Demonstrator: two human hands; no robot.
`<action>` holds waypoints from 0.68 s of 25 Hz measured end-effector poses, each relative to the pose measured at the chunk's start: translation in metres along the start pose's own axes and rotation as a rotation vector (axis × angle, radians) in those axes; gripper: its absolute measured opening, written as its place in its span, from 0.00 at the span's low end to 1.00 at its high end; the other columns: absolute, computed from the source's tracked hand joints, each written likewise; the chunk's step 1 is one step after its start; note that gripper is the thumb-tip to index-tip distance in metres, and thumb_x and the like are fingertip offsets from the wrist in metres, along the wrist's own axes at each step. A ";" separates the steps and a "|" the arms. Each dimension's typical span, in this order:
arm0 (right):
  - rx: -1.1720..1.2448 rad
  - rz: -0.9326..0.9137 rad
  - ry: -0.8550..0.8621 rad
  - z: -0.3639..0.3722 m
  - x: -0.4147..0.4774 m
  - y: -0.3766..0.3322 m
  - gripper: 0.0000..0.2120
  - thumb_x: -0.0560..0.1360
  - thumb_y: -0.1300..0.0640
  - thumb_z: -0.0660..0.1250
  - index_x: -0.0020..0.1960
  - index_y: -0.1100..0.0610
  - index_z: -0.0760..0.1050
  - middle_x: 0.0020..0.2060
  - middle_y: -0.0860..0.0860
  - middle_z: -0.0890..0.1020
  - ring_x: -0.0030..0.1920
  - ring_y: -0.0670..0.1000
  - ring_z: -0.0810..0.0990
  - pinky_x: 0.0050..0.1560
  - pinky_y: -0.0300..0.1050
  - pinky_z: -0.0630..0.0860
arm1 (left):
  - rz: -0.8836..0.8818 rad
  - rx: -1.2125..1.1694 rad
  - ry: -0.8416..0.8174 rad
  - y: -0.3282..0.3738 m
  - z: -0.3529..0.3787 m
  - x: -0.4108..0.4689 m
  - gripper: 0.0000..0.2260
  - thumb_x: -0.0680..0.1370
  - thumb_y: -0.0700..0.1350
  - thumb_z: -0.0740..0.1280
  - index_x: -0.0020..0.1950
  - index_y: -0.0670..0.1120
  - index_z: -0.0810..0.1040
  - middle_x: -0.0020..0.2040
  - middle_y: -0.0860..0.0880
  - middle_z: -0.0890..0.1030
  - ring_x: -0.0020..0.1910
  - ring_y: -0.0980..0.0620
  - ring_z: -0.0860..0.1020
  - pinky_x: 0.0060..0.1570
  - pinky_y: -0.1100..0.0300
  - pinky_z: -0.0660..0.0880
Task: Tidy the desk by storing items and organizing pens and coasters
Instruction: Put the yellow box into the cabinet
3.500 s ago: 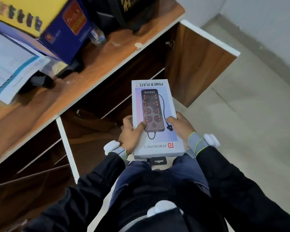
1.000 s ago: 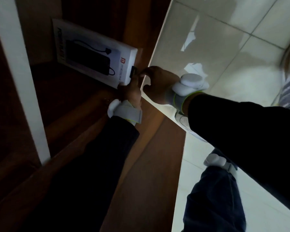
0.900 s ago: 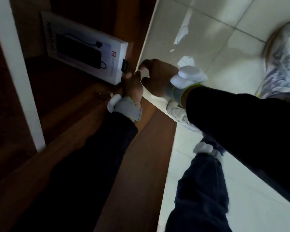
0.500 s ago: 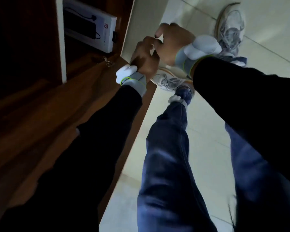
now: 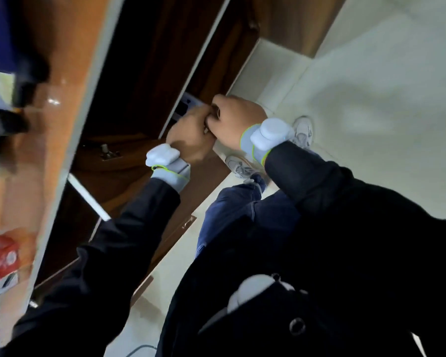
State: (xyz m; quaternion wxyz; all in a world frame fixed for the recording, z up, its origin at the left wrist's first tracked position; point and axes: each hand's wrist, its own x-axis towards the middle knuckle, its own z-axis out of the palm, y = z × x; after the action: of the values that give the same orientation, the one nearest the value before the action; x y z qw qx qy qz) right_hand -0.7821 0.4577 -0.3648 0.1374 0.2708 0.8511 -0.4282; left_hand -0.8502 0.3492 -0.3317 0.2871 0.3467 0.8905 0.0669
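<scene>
Left hand, right hand curled, touching, by cabinet edge; box behind

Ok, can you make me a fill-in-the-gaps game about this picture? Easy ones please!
1. The white box lies inside the open wooden ____ under the desk.
2. The small box on the desk is ____.
3. The shoes on the floor are ____.
4. The left hand and right hand have their fingers ____.

Missing words: cabinet, red, white, curled.
</scene>
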 end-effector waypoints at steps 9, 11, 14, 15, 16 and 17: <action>-0.101 -0.464 0.052 -0.113 -0.017 -0.111 0.09 0.74 0.44 0.58 0.44 0.49 0.66 0.42 0.49 0.76 0.46 0.58 0.76 0.39 0.47 0.62 | -0.111 -0.090 0.439 0.044 -0.123 -0.055 0.09 0.71 0.45 0.60 0.50 0.48 0.73 0.46 0.49 0.78 0.43 0.44 0.75 0.38 0.53 0.68; -0.129 -0.565 0.032 -0.124 -0.010 -0.138 0.10 0.74 0.43 0.59 0.44 0.50 0.67 0.42 0.50 0.77 0.43 0.58 0.73 0.39 0.47 0.62 | -0.154 -0.165 0.546 0.039 -0.142 -0.065 0.08 0.72 0.43 0.62 0.50 0.47 0.74 0.45 0.49 0.79 0.43 0.46 0.76 0.39 0.53 0.69; -0.139 -0.688 -0.019 -0.133 -0.006 -0.173 0.11 0.73 0.42 0.60 0.44 0.49 0.69 0.40 0.47 0.75 0.41 0.55 0.71 0.38 0.47 0.63 | -0.237 -0.214 0.703 0.031 -0.160 -0.076 0.05 0.74 0.43 0.64 0.50 0.48 0.74 0.44 0.52 0.77 0.41 0.50 0.74 0.37 0.59 0.64; -0.142 -0.744 -0.040 -0.132 -0.004 -0.189 0.11 0.73 0.42 0.60 0.45 0.48 0.70 0.42 0.47 0.75 0.42 0.54 0.73 0.39 0.48 0.66 | -0.282 -0.228 0.761 0.024 -0.167 -0.082 0.05 0.74 0.44 0.64 0.50 0.49 0.73 0.44 0.52 0.77 0.41 0.51 0.74 0.37 0.59 0.65; -0.144 -0.781 -0.053 -0.132 0.000 -0.202 0.11 0.73 0.41 0.60 0.46 0.47 0.72 0.44 0.46 0.76 0.44 0.54 0.74 0.41 0.48 0.69 | -0.311 -0.241 0.805 0.019 -0.172 -0.085 0.05 0.75 0.46 0.64 0.50 0.50 0.73 0.44 0.53 0.78 0.40 0.51 0.74 0.37 0.58 0.66; -0.129 -0.785 -0.060 -0.133 0.002 -0.205 0.11 0.74 0.41 0.60 0.48 0.47 0.72 0.46 0.46 0.76 0.46 0.53 0.75 0.43 0.49 0.72 | -0.321 -0.254 0.807 0.017 -0.174 -0.085 0.06 0.76 0.48 0.63 0.51 0.52 0.72 0.44 0.54 0.78 0.40 0.52 0.74 0.38 0.57 0.68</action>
State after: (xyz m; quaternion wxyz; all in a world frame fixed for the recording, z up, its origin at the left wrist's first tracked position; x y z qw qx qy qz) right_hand -0.9025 0.4654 -0.1521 0.0047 -0.0970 0.9106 -0.4016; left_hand -0.8864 0.3204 -0.1432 -0.0363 0.1123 0.9583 0.2601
